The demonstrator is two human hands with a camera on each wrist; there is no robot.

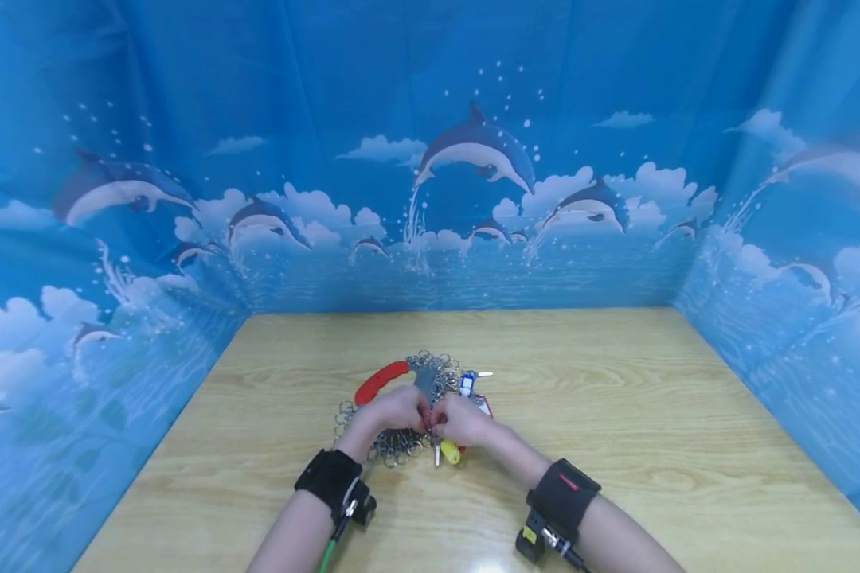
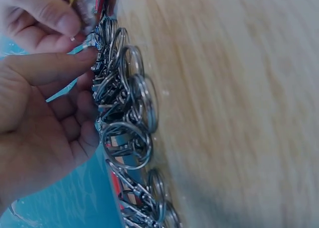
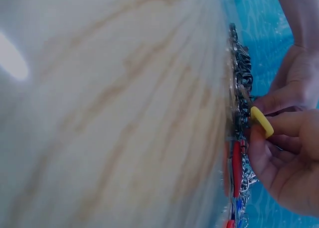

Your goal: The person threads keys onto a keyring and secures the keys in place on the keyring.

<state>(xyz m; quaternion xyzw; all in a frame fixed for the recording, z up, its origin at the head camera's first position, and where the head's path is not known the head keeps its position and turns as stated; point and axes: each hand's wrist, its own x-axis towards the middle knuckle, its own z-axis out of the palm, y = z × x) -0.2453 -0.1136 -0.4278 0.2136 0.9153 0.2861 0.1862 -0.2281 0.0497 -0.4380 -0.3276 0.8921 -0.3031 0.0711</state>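
In the head view my left hand (image 1: pixel 401 407) and right hand (image 1: pixel 462 420) meet fingertip to fingertip over a pile of metal key rings (image 1: pixel 394 446). The left thumb and forefinger pinch a small metal clasp in that pile, largely hidden by the fingertips; the other fingers curl loosely. My right hand pinches a yellow key tag (image 3: pixel 261 122) between thumb and forefinger. A key (image 1: pixel 437 455) hangs beside this tag. Under the left hand, split rings (image 2: pixel 127 143) with clasps stand bunched together.
A red handle (image 1: pixel 381 382) curves behind the left hand, near a grey plate (image 1: pixel 424 380). A blue tag (image 1: pixel 467 384) with a key (image 1: pixel 485 374) and a red-edged white tag (image 1: pixel 483 404) lie right of the rings. Wood-grain table (image 1: pixel 616 382); dolphin-print curtain (image 1: pixel 466 263) around it.
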